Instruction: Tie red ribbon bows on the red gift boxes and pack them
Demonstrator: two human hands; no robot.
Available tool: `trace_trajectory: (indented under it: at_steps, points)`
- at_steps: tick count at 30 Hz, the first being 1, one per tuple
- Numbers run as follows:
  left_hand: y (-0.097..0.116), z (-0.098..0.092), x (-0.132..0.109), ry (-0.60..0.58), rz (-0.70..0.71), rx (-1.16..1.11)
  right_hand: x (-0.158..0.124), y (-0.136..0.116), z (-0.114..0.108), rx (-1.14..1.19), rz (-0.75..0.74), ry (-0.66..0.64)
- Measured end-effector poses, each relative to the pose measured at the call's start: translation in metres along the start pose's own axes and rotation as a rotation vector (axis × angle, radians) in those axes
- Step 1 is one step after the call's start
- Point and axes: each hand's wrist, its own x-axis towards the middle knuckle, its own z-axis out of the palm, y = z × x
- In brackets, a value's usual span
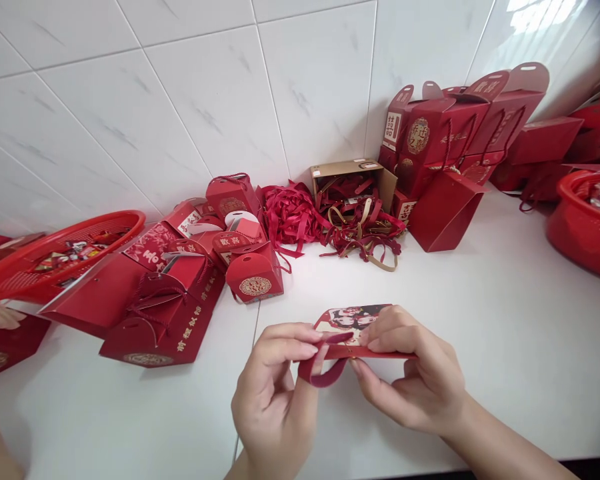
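Close in front of me, both hands hold a small red gift box [330,317] with a printed picture on its upper face. My left hand [280,387] is closed on a dark red strap [325,379], which loops round a finger at the box's left edge. My right hand [413,370] pinches the box's near edge, thumb below and fingers on top. Where the strap meets the box, a tiny gold fastener [351,358] shows near my right thumb. My fingers hide part of the box.
Behind lie a heap of red ribbon [293,217] and an open cardboard box [343,170] spilling straps [367,230]. Red gift boxes stand left [255,273] and right [445,207]. Red baskets [125,223] [575,227] hold wrapped sweets. Another person's hand [3,315] is at far left.
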Motion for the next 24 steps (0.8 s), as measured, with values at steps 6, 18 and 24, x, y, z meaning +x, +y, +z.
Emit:
trace_trajectory:
  at_steps: [6,18,24]
  points:
    - [-0.006,-0.01,-0.001,-0.145,0.065,-0.049,0.0,0.0,-0.001,0.016,0.014,0.002]
    - [-0.017,-0.036,0.006,-0.543,0.135,-0.18,0.004,0.0,-0.002,0.122,-0.085,-0.121]
    - [-0.016,-0.037,0.006,-0.544,0.144,-0.172,0.001,0.003,0.001,0.176,-0.08,-0.127]
